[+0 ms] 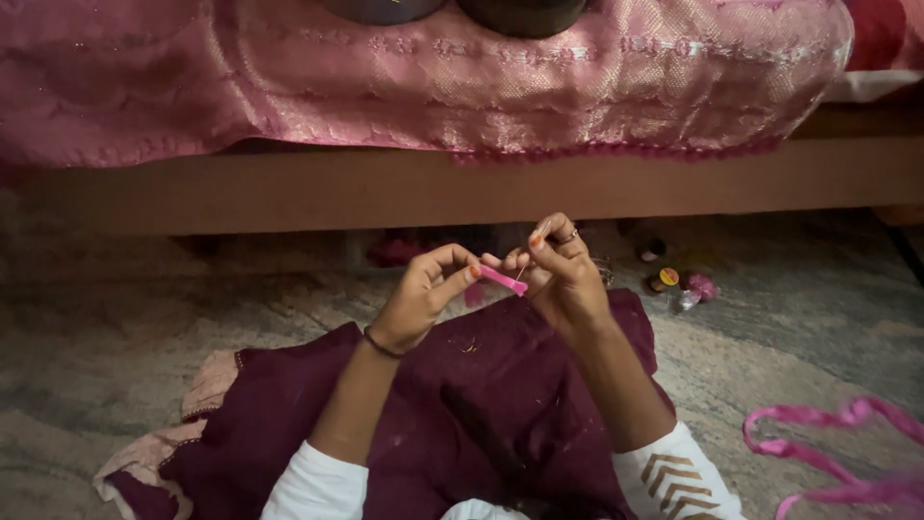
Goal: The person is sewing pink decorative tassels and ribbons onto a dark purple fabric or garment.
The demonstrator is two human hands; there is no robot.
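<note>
My left hand (pixel 421 294) pinches one end of a short pink strip (pixel 502 280) between thumb and fingers. My right hand (pixel 560 273) meets it from the right, fingers closed on a thin needle-like tool (pixel 525 270) and touching the strip's other end. Both hands hover above a dark maroon cloth (pixel 491 404) spread over my lap. A ring sits on a right finger, a dark bangle on the left wrist.
A low wooden bed frame (pixel 462 188) draped in pink shiny fabric (pixel 433 77) runs across the back. Small spools and beads (pixel 674 282) lie on the stone floor at right. A pink ribbon (pixel 828 448) curls at the lower right.
</note>
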